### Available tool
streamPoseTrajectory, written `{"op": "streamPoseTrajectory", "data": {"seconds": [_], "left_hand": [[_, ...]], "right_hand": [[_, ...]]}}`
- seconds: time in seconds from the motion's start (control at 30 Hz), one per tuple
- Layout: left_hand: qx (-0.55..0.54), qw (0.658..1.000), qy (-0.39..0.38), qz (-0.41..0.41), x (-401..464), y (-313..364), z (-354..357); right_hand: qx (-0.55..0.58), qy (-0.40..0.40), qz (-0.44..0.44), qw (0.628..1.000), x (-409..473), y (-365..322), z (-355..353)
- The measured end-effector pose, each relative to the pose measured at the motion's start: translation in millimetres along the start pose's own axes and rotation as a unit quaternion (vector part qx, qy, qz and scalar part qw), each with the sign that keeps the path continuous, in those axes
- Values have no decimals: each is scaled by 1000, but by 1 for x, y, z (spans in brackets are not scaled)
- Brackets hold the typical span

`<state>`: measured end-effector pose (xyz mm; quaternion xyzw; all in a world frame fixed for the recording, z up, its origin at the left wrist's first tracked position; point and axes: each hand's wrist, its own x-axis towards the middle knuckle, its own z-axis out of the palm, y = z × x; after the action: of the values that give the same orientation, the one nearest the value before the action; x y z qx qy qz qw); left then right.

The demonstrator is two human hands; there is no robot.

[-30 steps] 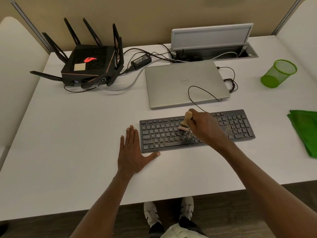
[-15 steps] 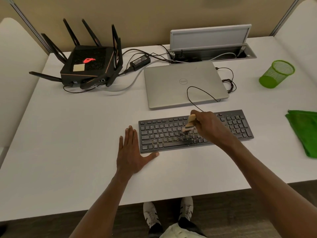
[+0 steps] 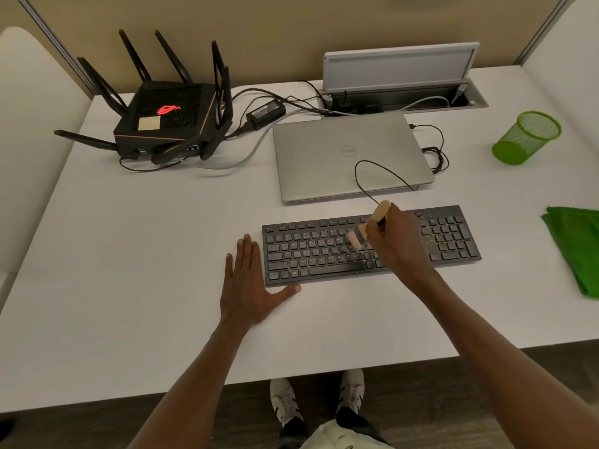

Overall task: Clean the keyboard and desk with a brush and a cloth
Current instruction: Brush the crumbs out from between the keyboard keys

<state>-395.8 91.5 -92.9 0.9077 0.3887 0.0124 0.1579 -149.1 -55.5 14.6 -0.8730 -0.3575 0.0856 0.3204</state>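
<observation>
The right grip (image 3: pixel 393 241) is curled round a small wooden-handled brush (image 3: pixel 369 226), its pale bristles on the middle keys of the flat black keyboard (image 3: pixel 324 254). The left grip (image 3: pixel 248 286) lies flat, fingers straight, on the white desk (image 3: pixel 146 254), thumb against the keyboard's near-left corner. A folded green cloth (image 3: pixel 577 247) lies far right of the right grip

keyboard (image 3: pixel 324 251): matt black plastic | brush (image 3: pixel 377 218): pale wood handle | desk (image 3: pixel 162 238): smooth white | cloth (image 3: pixel 580 247): green fabric
</observation>
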Motion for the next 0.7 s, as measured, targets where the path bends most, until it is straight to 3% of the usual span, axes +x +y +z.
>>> {"op": "streamPoseTrajectory", "data": {"seconds": [0.2,0.4,0.7], "left_hand": [[-2,1000,4,2,1,1,0],[4,1000,4,1,1,0,1],[-4,1000,4,-3,1,0,1]], "right_hand": [[2,25,8,1000,8,-6,-6],[-18,-17,3,1000,1,-1,-6],[-2,1,-1,1000,-5,-10,10]]}}
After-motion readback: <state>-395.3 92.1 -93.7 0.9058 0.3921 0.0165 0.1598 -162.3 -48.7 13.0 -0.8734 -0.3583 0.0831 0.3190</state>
